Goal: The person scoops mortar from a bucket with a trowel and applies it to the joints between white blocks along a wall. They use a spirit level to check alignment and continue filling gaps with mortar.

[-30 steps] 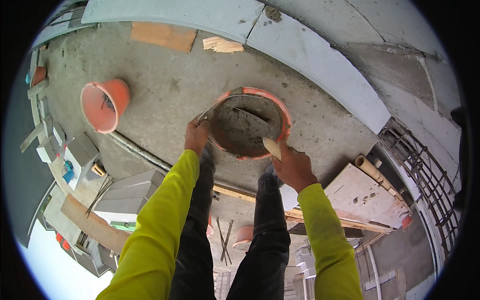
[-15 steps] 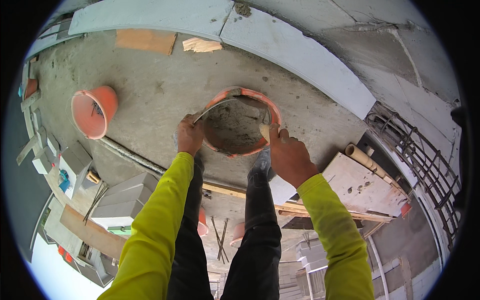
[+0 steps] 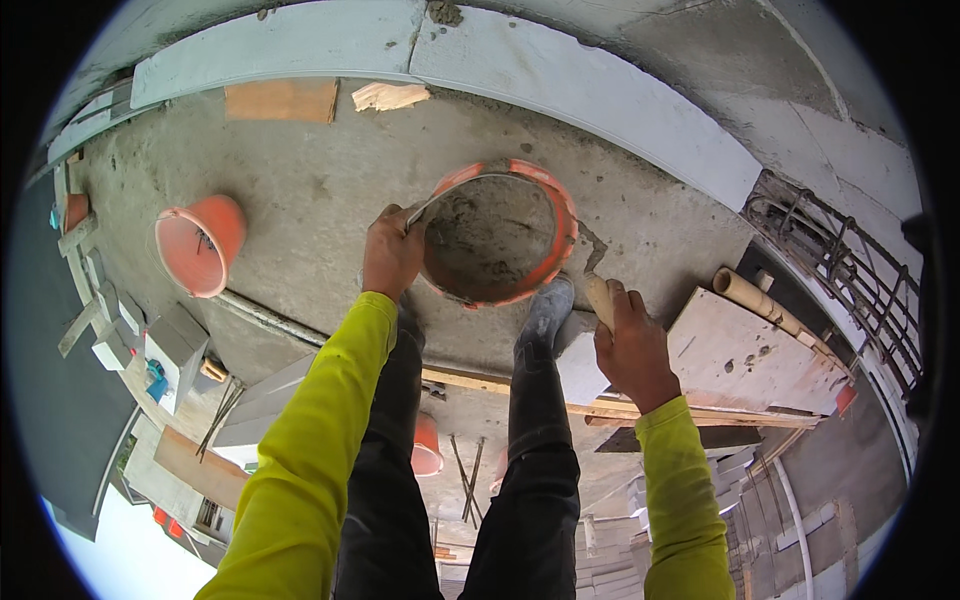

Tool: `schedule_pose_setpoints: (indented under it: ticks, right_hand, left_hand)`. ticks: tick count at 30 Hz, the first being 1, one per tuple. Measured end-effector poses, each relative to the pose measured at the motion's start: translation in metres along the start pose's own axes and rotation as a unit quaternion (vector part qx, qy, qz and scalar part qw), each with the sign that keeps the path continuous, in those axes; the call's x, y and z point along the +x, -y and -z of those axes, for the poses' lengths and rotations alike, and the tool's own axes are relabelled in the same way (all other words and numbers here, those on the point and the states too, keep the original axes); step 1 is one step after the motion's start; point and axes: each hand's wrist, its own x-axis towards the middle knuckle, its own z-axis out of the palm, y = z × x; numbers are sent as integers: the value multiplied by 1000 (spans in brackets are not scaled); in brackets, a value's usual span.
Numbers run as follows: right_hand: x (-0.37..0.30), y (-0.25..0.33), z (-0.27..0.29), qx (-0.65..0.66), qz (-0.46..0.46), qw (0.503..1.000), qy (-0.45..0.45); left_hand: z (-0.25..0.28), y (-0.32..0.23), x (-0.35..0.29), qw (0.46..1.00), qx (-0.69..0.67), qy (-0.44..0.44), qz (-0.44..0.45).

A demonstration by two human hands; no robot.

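The right hand (image 3: 634, 350) is closed around the wooden handle of a trowel (image 3: 598, 293), which is just outside the right side of an orange bucket (image 3: 568, 226). The handle's long axis runs from the fist away from the body, leaning a little left; beyond it, narrow mortar-coated metal bends left toward the bucket rim. How the blade's flat face lies is hard to tell.

The left hand (image 3: 392, 252) is clenched on the bucket's wire bail (image 3: 426, 206), at the left edge of the rim. The bail arcs from that fist along the far side of the mouth. Grey mortar (image 3: 490, 235) fills much of the bucket, to the right of the left hand.

A boot (image 3: 548, 305) stands close to the rim, left of the right hand, crowding the space on the trowel's near side. Well left of the left hand is a second orange bucket (image 3: 205, 240). Beyond the left hand lie a flat brown board (image 3: 282, 100) and a splintered wood piece (image 3: 390, 96). Right of the right hand are a stained pale board (image 3: 745, 350), a tan tube (image 3: 757, 305) and, farther out, a rebar cage (image 3: 840, 262).
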Motion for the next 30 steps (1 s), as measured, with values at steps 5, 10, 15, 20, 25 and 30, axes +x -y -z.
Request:
schedule_pose_setpoints:
  ticks: [5, 10, 15, 20, 25, 30]
  right_hand:
    - [78, 51, -46, -111, 175, 978, 32]
    - [12, 43, -57, -13, 181, 981, 63]
    - [1, 3, -79, 109, 54, 992, -44]
    - [51, 19, -159, 331, 18, 939, 95]
    - [42, 28, -177, 539, -83, 804, 237]
    - [24, 14, -160, 630, -64, 734, 246]
  left_hand:
    - [-7, -13, 3, 997, -16, 36, -68]
    - [-3, -6, 3, 999, -14, 31, -20]
    - [-9, 4, -9, 999, -17, -9, -31]
    - [-12, 8, -20, 999, -31, -9, -33]
    - [-12, -4, -22, 999, -5, 6, -46]
    - [-16, -27, -20, 998, -5, 30, -52]
